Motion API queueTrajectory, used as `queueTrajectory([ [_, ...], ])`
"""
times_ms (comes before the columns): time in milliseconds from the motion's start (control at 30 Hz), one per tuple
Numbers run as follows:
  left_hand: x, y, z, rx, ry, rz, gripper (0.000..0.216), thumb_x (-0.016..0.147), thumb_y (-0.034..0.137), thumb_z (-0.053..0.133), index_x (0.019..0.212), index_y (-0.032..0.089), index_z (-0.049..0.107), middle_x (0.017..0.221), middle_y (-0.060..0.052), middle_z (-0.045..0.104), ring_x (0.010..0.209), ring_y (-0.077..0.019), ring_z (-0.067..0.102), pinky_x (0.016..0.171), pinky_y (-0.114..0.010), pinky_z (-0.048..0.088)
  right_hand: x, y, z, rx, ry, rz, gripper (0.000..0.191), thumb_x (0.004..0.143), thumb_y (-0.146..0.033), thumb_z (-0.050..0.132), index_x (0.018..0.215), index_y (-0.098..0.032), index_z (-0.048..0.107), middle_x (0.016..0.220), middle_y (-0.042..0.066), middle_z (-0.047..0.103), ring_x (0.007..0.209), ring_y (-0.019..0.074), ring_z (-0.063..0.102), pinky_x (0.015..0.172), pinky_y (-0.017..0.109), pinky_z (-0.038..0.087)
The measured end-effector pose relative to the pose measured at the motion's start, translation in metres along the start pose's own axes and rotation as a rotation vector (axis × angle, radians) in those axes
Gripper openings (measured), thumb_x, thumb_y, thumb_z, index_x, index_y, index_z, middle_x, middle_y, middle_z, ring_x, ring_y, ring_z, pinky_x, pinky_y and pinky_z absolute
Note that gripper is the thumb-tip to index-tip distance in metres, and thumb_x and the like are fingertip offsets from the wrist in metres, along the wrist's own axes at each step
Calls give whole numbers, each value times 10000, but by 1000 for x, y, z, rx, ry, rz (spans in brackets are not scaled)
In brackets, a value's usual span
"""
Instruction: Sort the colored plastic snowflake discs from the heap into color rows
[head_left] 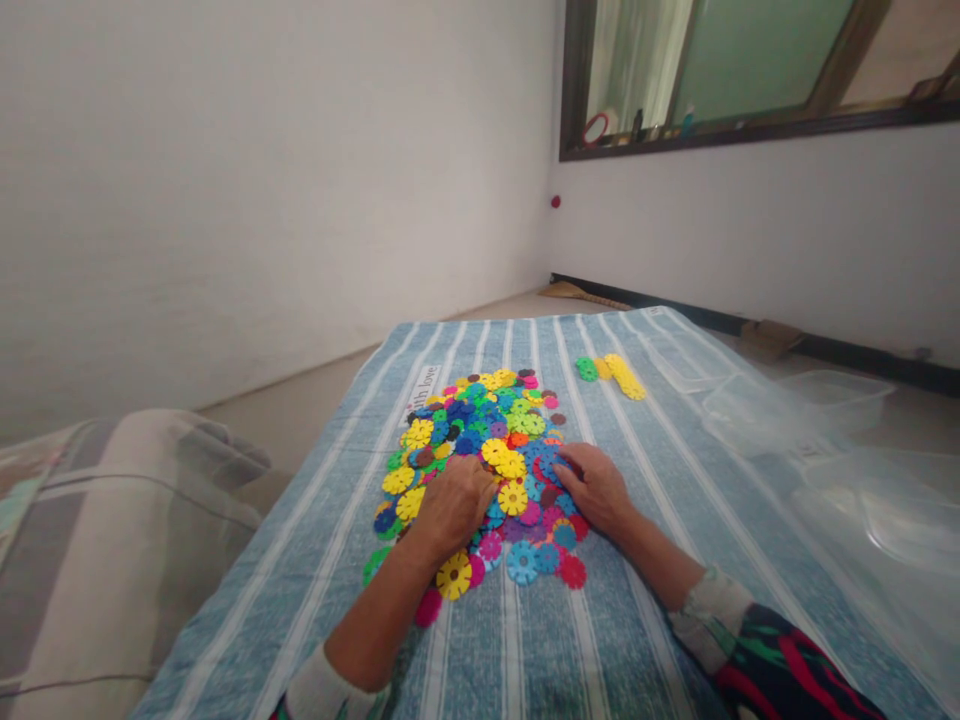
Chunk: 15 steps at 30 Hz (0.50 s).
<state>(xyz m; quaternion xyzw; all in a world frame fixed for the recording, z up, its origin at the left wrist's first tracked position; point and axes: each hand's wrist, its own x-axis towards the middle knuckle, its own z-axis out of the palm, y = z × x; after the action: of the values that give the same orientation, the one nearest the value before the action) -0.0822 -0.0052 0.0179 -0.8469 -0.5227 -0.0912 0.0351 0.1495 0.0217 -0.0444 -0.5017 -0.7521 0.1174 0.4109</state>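
A heap of colourful plastic snowflake discs (480, 440) lies on a blue striped cloth (660, 480). My left hand (454, 505) rests on the near left of the heap, its fingers curled down into the discs. My right hand (596, 487) lies on the heap's near right side, fingers bent and pressed onto the pieces. Whether either hand grips a disc is hidden. A short row of joined yellow discs (624, 376) with a green disc (586, 369) at its end lies apart at the far right of the cloth.
Clear plastic tubs (844, 395) and lids (892, 515) sit to the right of the cloth. A folded grey blanket (135, 520) lies on the left. White walls stand behind, and a window (750, 70) is at the upper right.
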Motion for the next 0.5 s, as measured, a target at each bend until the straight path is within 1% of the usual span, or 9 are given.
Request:
queueTrajectory([
  [133, 1, -4, 3, -55, 166, -37, 302, 901, 279, 407, 758, 169, 648, 776, -60, 622, 779, -170, 551, 713, -293, 436, 0, -4, 1, -3, 51, -31, 167, 832, -275, 548, 935, -179, 637, 934, 86, 657, 899, 213, 585, 829, 358, 451],
  [233, 3, -1, 0, -179, 259, -29, 304, 897, 285, 406, 746, 176, 646, 750, -47, 635, 733, -151, 565, 675, -268, 445, 0, -13, 0, -7, 130, -112, 154, 843, -254, 539, 945, -188, 634, 980, 97, 649, 973, 222, 570, 868, 380, 442],
  [267, 3, 2, -2, -232, 274, -19, 302, 896, 288, 407, 746, 178, 646, 747, -43, 641, 730, -146, 572, 671, -261, 448, 1, -18, -1, 1, 144, -154, 155, 849, -250, 535, 956, -193, 632, 1002, 98, 646, 1003, 223, 560, 887, 388, 434],
  [333, 3, 9, -5, -332, 280, -5, 295, 894, 289, 411, 754, 179, 647, 746, -39, 654, 728, -142, 588, 673, -256, 457, 1, -30, -2, 43, 126, -246, 164, 862, -243, 527, 987, -201, 624, 1022, 92, 645, 1028, 213, 551, 905, 388, 424],
  [433, 3, 21, -8, -444, 266, 1, 287, 895, 293, 415, 765, 180, 645, 743, -32, 662, 718, -137, 604, 672, -250, 470, 3, -48, -4, 121, 43, -345, 159, 875, -227, 511, 990, -196, 616, 961, 77, 655, 956, 188, 568, 858, 351, 438],
  [500, 2, 26, -10, -490, 259, -1, 296, 897, 303, 415, 755, 181, 643, 730, -28, 658, 701, -133, 606, 657, -243, 474, 6, -56, -4, 137, -1, -349, 148, 881, -220, 496, 956, -186, 618, 904, 72, 657, 893, 180, 574, 812, 331, 442],
])
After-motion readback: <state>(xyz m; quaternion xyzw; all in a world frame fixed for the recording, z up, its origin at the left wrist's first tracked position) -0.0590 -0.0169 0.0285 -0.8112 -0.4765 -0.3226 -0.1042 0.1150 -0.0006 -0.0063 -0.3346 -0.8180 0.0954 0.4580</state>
